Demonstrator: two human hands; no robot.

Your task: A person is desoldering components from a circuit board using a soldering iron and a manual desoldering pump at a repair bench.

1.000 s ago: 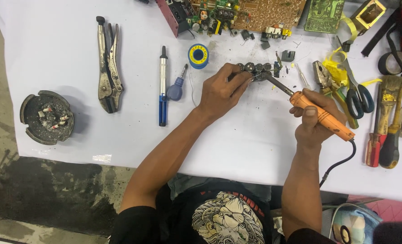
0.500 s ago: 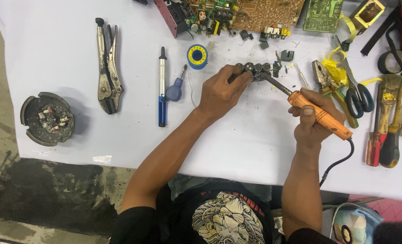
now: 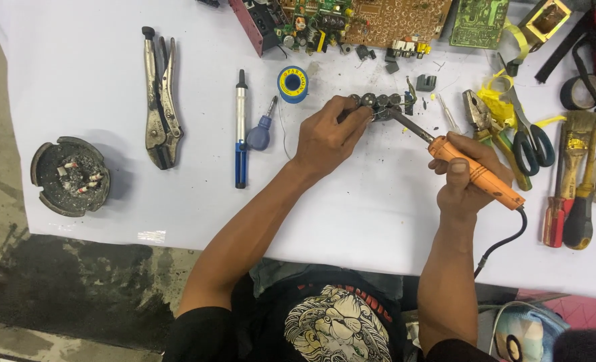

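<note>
Orange soldering iron (image 3: 475,171) in right hand (image 3: 469,177), tip touching the component strip (image 3: 382,104) under left hand (image 3: 328,137).

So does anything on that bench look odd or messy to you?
A few things. Dark specks and small loose parts litter the white sheet around the component strip held by the left hand. An ashtray with cigarette butts sits by the bench edge. The soldering iron looks normal.

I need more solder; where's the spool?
In the head view, the spool lies upper centre on the white table, between the small screwdriver and the circuit board.
</note>
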